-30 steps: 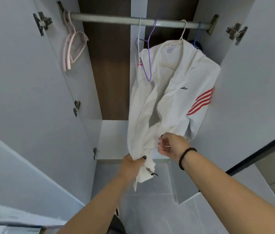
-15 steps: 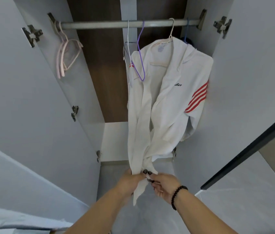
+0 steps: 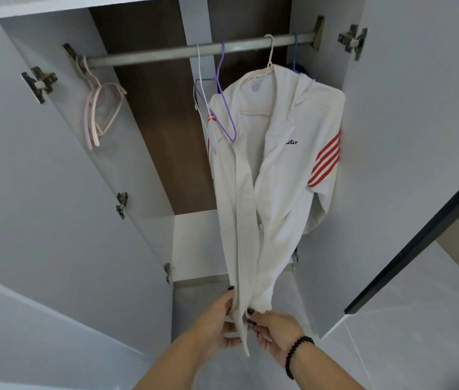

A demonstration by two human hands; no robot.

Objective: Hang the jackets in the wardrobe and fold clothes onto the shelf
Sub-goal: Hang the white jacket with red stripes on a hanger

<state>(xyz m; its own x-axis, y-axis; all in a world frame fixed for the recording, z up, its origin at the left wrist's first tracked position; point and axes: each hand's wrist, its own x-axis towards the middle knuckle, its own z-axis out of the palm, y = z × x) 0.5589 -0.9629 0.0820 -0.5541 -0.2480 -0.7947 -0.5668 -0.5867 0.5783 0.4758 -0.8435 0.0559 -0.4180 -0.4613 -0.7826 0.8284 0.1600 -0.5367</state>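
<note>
The white jacket (image 3: 276, 175) hangs from a hanger on the rail (image 3: 166, 53) at the right of the wardrobe, its soft, light, limp front edges pinched at the near hem by the left hand (image 3: 224, 323) and right hand (image 3: 274, 330), held close together.

You had a grey metal wardrobe rail (image 3: 152, 56) running across the top of the open wardrobe. From it hung a white zip-up jacket with red sleeve stripes (image 3: 273, 175) on a cream hanger (image 3: 268, 66), a bare purple wire hanger (image 3: 224, 102) and a white one (image 3: 199, 80) just beside it, and pale pink hangers (image 3: 97, 114) at the left end. A blue hanger hook (image 3: 295, 54) sat near the right end.
</note>
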